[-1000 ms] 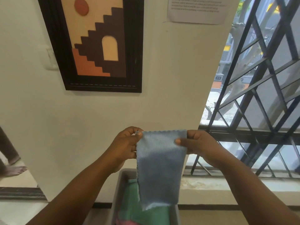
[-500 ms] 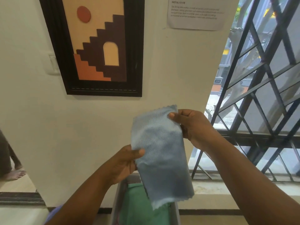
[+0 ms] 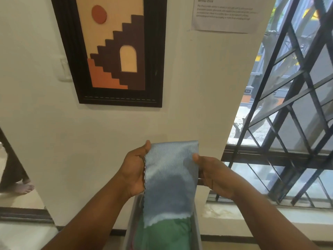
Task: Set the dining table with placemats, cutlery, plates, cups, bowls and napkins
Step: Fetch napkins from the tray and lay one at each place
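A light blue cloth napkin (image 3: 169,177) with zigzag edges hangs folded in front of me, its lower end reaching down over a grey bin. My left hand (image 3: 135,170) grips its left edge, thumb on top near the upper corner. My right hand (image 3: 210,174) pinches its right edge with the thumb on the front. Under the napkin a green cloth (image 3: 167,233) lies inside the grey bin (image 3: 131,226). The dining table is out of view.
A white wall with a framed picture (image 3: 115,49) and a taped paper notice (image 3: 225,13) stands straight ahead. A black window grille (image 3: 292,123) fills the right side above a stone sill. A person's bare foot (image 3: 21,188) shows in a doorway at far left.
The napkin was held by its top corners, then tilted with my right hand high and left low. Now both hands are level again, holding its sides with the cloth folded over.
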